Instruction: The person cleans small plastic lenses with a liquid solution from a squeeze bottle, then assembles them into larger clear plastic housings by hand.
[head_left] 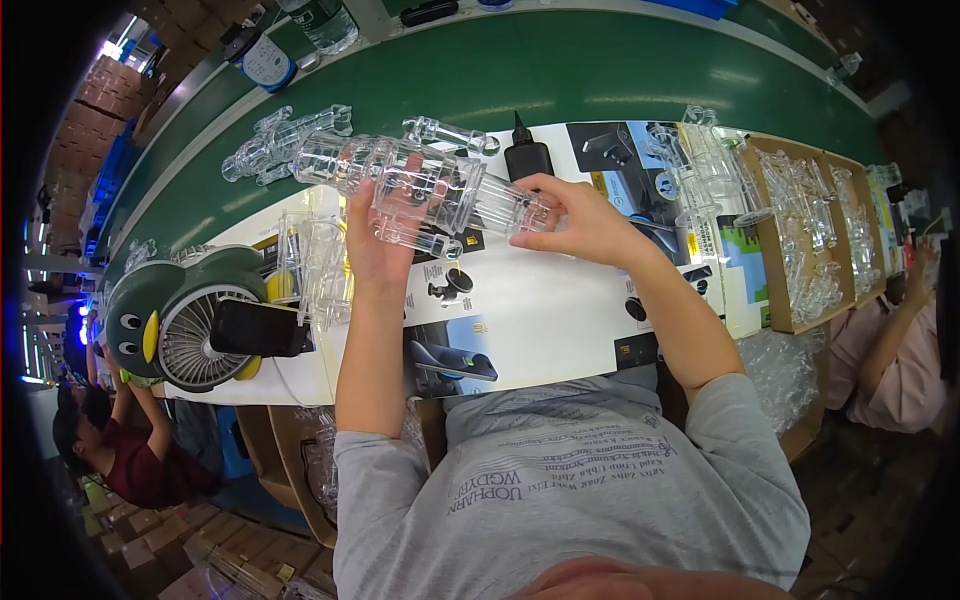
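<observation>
A clear plastic assembly [468,196] of jointed, ribbed cylinders, looking like part of a figure, lies tilted across both my hands above the work sheet. My left hand [382,230] is closed round its middle from below, and the fingers show through the clear plastic. At its narrower right end, my right hand [583,218] pinches the piece between thumb and fingers. A loose-looking clear limb-like piece [450,135] is just beyond it. Another clear jointed figure [285,140] lies at the far left, close to the held assembly. Behind the hands stands a black bottle [528,157] with a pointed nozzle.
A printed white sheet [550,320] covers the green table [440,90]. Cardboard trays [790,318] of clear parts stand right, beside clear assemblies [705,180]. A dark green penguin-shaped fan [180,310] and black phone [258,328] are left. Other people [150,450] sit either side.
</observation>
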